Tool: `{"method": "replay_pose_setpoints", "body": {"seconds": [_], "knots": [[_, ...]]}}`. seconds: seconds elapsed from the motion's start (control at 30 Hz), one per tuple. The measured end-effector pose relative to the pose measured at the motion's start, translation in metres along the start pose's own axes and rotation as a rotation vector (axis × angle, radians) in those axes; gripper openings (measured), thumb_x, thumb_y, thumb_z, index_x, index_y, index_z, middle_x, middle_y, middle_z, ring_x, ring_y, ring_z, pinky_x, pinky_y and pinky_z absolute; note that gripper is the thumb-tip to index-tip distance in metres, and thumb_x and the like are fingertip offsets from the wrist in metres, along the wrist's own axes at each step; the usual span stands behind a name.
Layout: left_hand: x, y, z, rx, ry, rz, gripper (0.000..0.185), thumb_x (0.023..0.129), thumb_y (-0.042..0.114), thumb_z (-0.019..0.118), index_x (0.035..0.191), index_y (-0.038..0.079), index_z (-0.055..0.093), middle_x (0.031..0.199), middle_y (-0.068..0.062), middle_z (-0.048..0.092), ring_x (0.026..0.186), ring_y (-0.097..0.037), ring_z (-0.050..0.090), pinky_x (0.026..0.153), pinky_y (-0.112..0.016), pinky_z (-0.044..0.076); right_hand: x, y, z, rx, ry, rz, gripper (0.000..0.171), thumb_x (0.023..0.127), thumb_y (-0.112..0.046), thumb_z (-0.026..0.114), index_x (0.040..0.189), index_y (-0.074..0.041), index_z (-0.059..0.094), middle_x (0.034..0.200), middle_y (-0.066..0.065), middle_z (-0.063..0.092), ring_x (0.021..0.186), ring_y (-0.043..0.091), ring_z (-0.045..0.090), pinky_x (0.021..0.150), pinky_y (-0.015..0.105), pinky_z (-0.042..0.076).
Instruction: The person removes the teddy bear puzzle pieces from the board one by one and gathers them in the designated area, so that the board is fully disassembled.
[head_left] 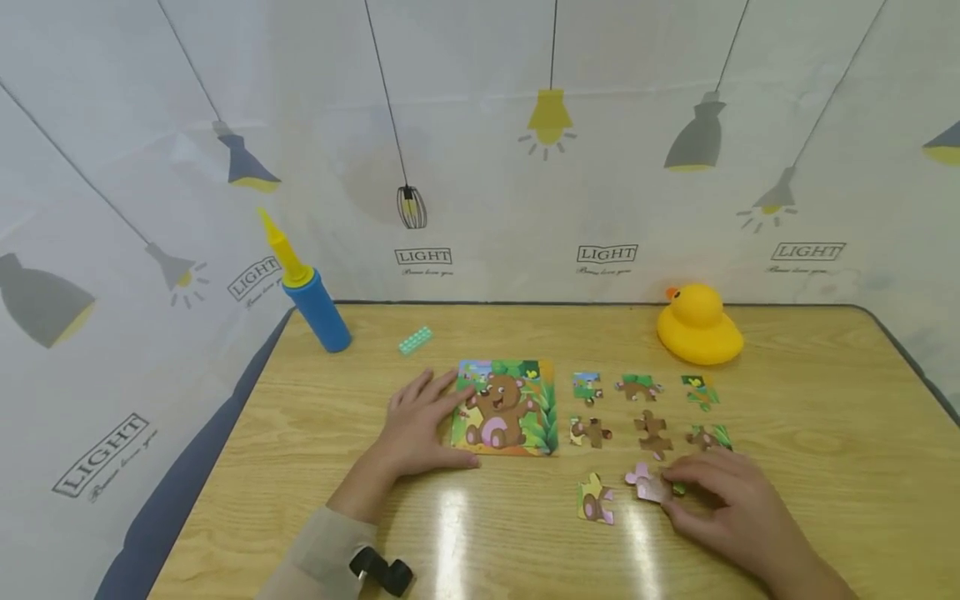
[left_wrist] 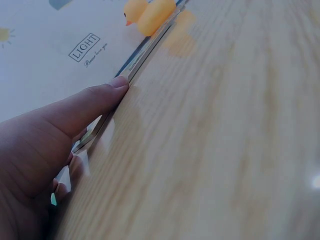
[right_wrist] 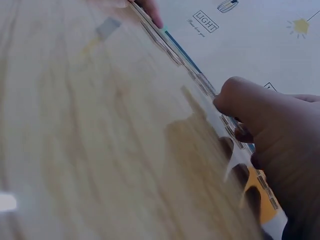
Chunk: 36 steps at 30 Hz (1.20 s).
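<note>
A square bear picture board (head_left: 506,408) lies flat on the table. My left hand (head_left: 423,425) rests at its left edge, fingers spread and thumb along its lower left corner; in the left wrist view the thumb (left_wrist: 95,100) lies near the board's thin edge. At the right, my right hand (head_left: 738,504) pinches a pink-and-brown jigsaw piece (head_left: 648,485) between thumb and index finger, low over the table. A green bit shows beside those fingertips, partly hidden. Left of it lies a jigsaw piece with a brown foot (head_left: 596,500). The right wrist view shows the right hand (right_wrist: 270,120) close above the tabletop.
More jigsaw pieces lie in rows above the right hand, including a brown middle piece (head_left: 652,433) and a green corner piece (head_left: 699,390). A yellow rubber duck (head_left: 699,327), a mint toy brick (head_left: 416,340) and a blue-and-yellow hand pump (head_left: 318,312) stand toward the back edge.
</note>
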<state>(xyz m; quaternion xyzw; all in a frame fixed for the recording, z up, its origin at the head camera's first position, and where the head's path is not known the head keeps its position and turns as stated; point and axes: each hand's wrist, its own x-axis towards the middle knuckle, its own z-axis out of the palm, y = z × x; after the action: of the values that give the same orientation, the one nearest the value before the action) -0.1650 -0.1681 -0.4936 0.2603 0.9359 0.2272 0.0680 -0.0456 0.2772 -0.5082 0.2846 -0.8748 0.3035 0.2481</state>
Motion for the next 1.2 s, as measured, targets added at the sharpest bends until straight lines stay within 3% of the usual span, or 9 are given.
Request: {"method": "replay_pose_setpoints", "body": {"seconds": [0.1, 0.3, 0.37, 0.53, 0.67, 1.0, 1.2], "knots": [[0.000, -0.001, 0.001, 0.007, -0.006, -0.007, 0.111, 0.072, 0.074, 0.086, 0.165, 0.029, 0.045, 0.177, -0.003, 0.022, 0.162, -0.043, 0.009, 0.123, -0.068, 0.010, 0.000, 0.001, -0.002, -0.002, -0.042, -0.024, 0.026, 0.076, -0.028, 0.089, 0.101, -0.023, 0.082, 0.105, -0.013, 0.076, 0.094, 0.010, 0.069, 0.100, 0.012, 0.042], [0.001, 0.000, 0.002, -0.008, -0.006, -0.001, 0.111, 0.073, 0.074, 0.086, 0.166, 0.030, 0.044, 0.177, -0.002, 0.021, 0.162, -0.042, 0.008, 0.123, -0.068, 0.009, -0.001, 0.001, -0.012, -0.046, -0.082, -0.060, 0.022, 0.092, -0.042, 0.077, 0.100, -0.022, 0.082, 0.105, -0.014, 0.075, 0.093, 0.009, 0.069, 0.098, 0.014, 0.044], [0.001, 0.001, 0.002, -0.009, -0.005, -0.002, 0.110, 0.073, 0.073, 0.086, 0.166, 0.029, 0.044, 0.177, -0.002, 0.021, 0.162, -0.041, 0.008, 0.123, -0.068, 0.010, -0.004, 0.000, -0.017, -0.042, -0.108, -0.031, 0.021, 0.090, -0.041, 0.081, 0.101, -0.023, 0.082, 0.106, -0.015, 0.075, 0.095, 0.009, 0.069, 0.099, 0.013, 0.043], [0.002, 0.002, 0.000, -0.001, -0.012, -0.003, 0.110, 0.074, 0.073, 0.086, 0.166, 0.029, 0.044, 0.178, -0.002, 0.021, 0.162, -0.041, 0.008, 0.123, -0.068, 0.010, -0.008, -0.001, -0.024, -0.054, -0.153, 0.085, 0.032, 0.072, -0.022, 0.095, 0.100, -0.028, 0.082, 0.111, -0.015, 0.074, 0.104, 0.007, 0.062, 0.099, 0.011, 0.039], [0.003, 0.003, 0.000, 0.003, -0.009, 0.001, 0.109, 0.073, 0.073, 0.086, 0.165, 0.028, 0.045, 0.177, -0.003, 0.022, 0.162, -0.042, 0.009, 0.122, -0.069, 0.011, -0.008, 0.000, -0.023, -0.043, -0.138, 0.093, 0.040, 0.064, -0.011, 0.096, 0.097, -0.030, 0.082, 0.113, -0.010, 0.074, 0.106, 0.009, 0.058, 0.099, 0.012, 0.037], [0.002, 0.002, 0.002, 0.005, -0.013, 0.000, 0.110, 0.073, 0.073, 0.086, 0.165, 0.029, 0.045, 0.177, -0.002, 0.021, 0.162, -0.043, 0.009, 0.123, -0.068, 0.010, -0.010, 0.000, -0.020, -0.010, -0.141, 0.102, 0.042, 0.065, -0.010, 0.095, 0.098, -0.032, 0.081, 0.112, -0.013, 0.075, 0.105, 0.007, 0.059, 0.098, 0.011, 0.039], [0.000, -0.001, 0.001, 0.003, 0.005, 0.001, 0.110, 0.073, 0.074, 0.085, 0.164, 0.028, 0.046, 0.177, -0.003, 0.023, 0.161, -0.044, 0.011, 0.122, -0.070, 0.011, -0.001, 0.000, -0.012, -0.031, -0.086, 0.015, 0.035, 0.067, -0.016, 0.093, 0.098, -0.027, 0.080, 0.106, -0.015, 0.074, 0.099, 0.009, 0.063, 0.101, 0.016, 0.036]]}}
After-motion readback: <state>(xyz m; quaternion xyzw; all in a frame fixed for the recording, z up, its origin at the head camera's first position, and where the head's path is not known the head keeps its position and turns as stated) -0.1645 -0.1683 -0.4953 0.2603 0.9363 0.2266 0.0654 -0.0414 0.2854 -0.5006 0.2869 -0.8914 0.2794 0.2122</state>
